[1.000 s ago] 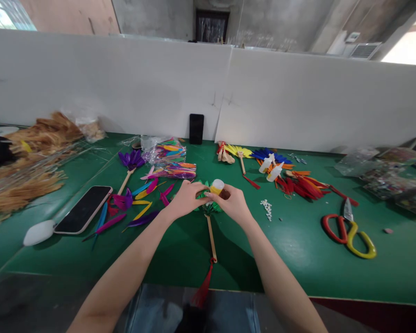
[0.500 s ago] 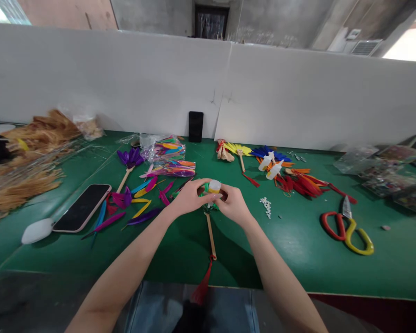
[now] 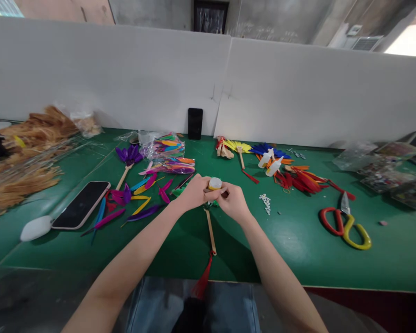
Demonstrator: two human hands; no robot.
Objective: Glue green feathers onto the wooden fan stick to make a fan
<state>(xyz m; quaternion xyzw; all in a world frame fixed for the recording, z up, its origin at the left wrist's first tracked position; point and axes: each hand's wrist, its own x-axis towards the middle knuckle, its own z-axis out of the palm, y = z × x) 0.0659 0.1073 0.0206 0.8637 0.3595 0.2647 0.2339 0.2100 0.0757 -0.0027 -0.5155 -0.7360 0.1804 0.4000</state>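
My left hand [image 3: 194, 192] and my right hand [image 3: 233, 200] meet above the table's middle, closed round a small glue bottle [image 3: 215, 183]. Its white round end points up, with a yellow band below. My left thumb lies across its near side; the right fingers press in from the other side, partly hidden. Directly beneath is a fan with green feathers [image 3: 213, 203], mostly covered by the hands. Its wooden handle [image 3: 210, 231] points toward me, and a red tassel [image 3: 202, 280] hangs over the table edge. The bottle's lower end is out of sight.
Loose coloured feathers [image 3: 143, 206], a purple fan [image 3: 129, 156] and a phone [image 3: 82, 205] lie left. Rightward are white beads [image 3: 265, 203], two glue bottles [image 3: 273, 166], red feathers [image 3: 303, 179] and scissors [image 3: 346, 222]. A black phone [image 3: 195, 124] leans on the white board [image 3: 141, 78].
The hands stay together over the fan; the fingers have shifted slightly around the glue bottle, and the right fingers look more curled. The whole view has moved a little.
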